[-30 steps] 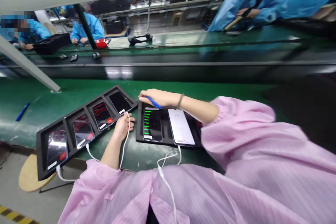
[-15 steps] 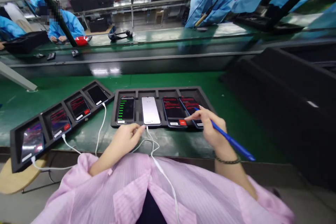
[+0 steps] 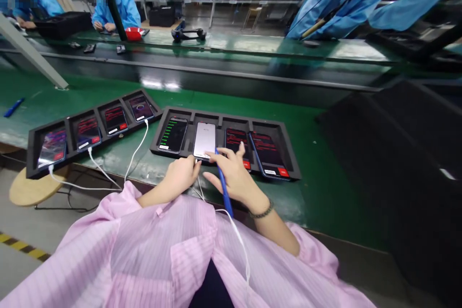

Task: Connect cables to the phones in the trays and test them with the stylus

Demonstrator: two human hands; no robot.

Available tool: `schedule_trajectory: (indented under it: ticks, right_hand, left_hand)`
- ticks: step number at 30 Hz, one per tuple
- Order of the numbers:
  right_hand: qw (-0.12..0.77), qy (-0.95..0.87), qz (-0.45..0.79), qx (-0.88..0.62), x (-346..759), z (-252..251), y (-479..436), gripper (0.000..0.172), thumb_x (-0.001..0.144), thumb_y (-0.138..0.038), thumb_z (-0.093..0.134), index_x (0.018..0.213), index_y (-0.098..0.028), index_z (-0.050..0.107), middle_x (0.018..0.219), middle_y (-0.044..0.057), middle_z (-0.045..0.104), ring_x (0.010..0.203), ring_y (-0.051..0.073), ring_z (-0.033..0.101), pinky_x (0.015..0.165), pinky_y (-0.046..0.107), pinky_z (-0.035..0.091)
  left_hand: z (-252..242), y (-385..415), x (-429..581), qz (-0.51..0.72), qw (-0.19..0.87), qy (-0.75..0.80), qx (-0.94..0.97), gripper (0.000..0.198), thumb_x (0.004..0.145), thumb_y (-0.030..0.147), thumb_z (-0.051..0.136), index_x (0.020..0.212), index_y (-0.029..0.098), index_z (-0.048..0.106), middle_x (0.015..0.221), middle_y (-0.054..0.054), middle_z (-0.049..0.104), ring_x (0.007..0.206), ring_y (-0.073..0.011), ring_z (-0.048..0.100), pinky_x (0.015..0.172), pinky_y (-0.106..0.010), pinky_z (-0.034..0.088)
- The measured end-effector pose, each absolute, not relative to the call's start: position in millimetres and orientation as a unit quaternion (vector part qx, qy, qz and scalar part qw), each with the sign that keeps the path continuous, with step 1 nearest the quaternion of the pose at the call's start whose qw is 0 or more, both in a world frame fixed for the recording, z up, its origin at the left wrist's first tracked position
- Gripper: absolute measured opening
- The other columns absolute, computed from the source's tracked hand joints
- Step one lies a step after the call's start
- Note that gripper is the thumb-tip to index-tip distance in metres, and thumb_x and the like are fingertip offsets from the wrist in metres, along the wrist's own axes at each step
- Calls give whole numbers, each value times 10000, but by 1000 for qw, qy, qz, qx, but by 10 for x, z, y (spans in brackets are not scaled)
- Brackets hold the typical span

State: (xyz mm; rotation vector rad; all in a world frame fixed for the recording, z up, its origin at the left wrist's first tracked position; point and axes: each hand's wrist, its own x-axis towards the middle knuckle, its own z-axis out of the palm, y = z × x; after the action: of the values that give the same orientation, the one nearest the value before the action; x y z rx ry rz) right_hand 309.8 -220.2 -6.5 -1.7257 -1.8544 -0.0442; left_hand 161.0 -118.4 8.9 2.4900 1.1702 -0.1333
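Note:
My left hand (image 3: 179, 174) is closed at the bottom edge of a white-screened phone (image 3: 205, 135), its fingertips around the plug end of a white cable (image 3: 199, 187). My right hand (image 3: 236, 173) carries a slim blue pen (image 3: 224, 187) between its fingers, pointing down toward me. Its index fingertip is at the lower part of that same white screen; thumb and other fingers are spread. The phone lies in a black foam tray (image 3: 187, 158) between a phone with green bars (image 3: 173, 134) and a phone with red text (image 3: 236, 138), which my right hand partly covers.
Another red-text phone (image 3: 269, 154) sits tilted in the tray's right end. On the left, a second foam tray (image 3: 32, 154) holds several phones, some cabled. Black boxes (image 3: 390, 154) stand at right, a blue pen (image 3: 14, 107) at far left. People in blue work across the bench.
My right hand has moved left from the red-text phones to the white-screened phone, with the blue pen. The top-right phone in the left tray now shows a lit ring. The view has shifted.

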Motion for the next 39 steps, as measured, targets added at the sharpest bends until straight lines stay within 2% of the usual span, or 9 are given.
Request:
schedule_trajectory:
  ticks: [2, 4, 8, 13, 21, 31, 36, 39]
  right_hand:
    - [249, -736, 9, -630, 3040, -31, -1973, 479, 925, -480, 513, 1291, -176, 567, 1083, 126, 702, 1254, 349, 503, 1118, 768, 14]
    - [220, -750, 15, -624, 3032, -22, -1824, 486, 914, -542, 507, 1219, -175, 602, 1093, 142, 697, 1257, 379, 496, 1090, 795, 13]
    - [248, -727, -21, -640, 3149, -45, -1843, 446, 907, -587, 500, 1041, -188, 647, 967, 123, 693, 1178, 360, 545, 1088, 787, -29]
    - [292, -699, -61, -650, 3344, -85, -2042, 358, 909, -507, 533, 1105, -230, 648, 842, 58, 681, 1150, 330, 565, 1118, 744, -62]
    - [285, -701, -81, -648, 3329, -214, -1998, 134, 904, -343, 579, 939, -242, 660, 745, 25, 683, 1078, 301, 597, 1125, 740, -4]
    - [289, -679, -97, -668, 3344, -231, -2018, 98, 933, -320, 566, 909, -241, 620, 776, 13, 690, 1047, 285, 604, 1126, 742, 7]
    - [289, -673, -97, -674, 3342, -246, -1981, 106, 920, -339, 593, 907, -238, 621, 825, 32, 697, 1060, 302, 587, 1107, 764, 31]
    - [279, -663, -85, -690, 3321, -245, -1908, 123, 903, -361, 620, 916, -238, 630, 779, 29, 674, 1083, 322, 570, 1086, 794, -9]
  left_hand:
    - [80, -1180, 1614, -46, 203, 423, 882, 394, 1002, 429, 370, 1065, 153, 645, 942, -178, 723, 916, -338, 708, 759, -375, 499]
    - [75, -1171, 1614, -44, 209, 428, 878, 367, 997, 411, 381, 1060, 165, 647, 942, -169, 724, 912, -335, 706, 760, -374, 496]
    - [47, -1165, 1603, -34, 213, 422, 881, 346, 994, 399, 400, 1054, 170, 652, 941, -159, 728, 935, -325, 702, 769, -366, 490]
    - [-24, -1174, 1617, -7, 221, 411, 884, 414, 1000, 464, 377, 988, 161, 659, 881, -148, 731, 889, -321, 710, 746, -368, 490]
    - [15, -1145, 1647, -45, 197, 383, 901, 355, 1012, 332, 345, 1019, 140, 644, 920, -169, 730, 902, -311, 709, 761, -364, 493]
    - [-44, -1139, 1658, -44, 208, 377, 901, 339, 1005, 299, 341, 950, 147, 639, 860, -165, 711, 878, -307, 699, 756, -354, 478]
    - [-53, -1101, 1623, 20, 304, 391, 868, 306, 977, 270, 381, 797, 175, 610, 765, -108, 669, 775, -272, 663, 705, -331, 428]
    - [-86, -1066, 1551, 47, 462, 372, 803, 347, 952, 301, 407, 641, 195, 518, 573, -24, 549, 565, -176, 533, 588, -275, 358]
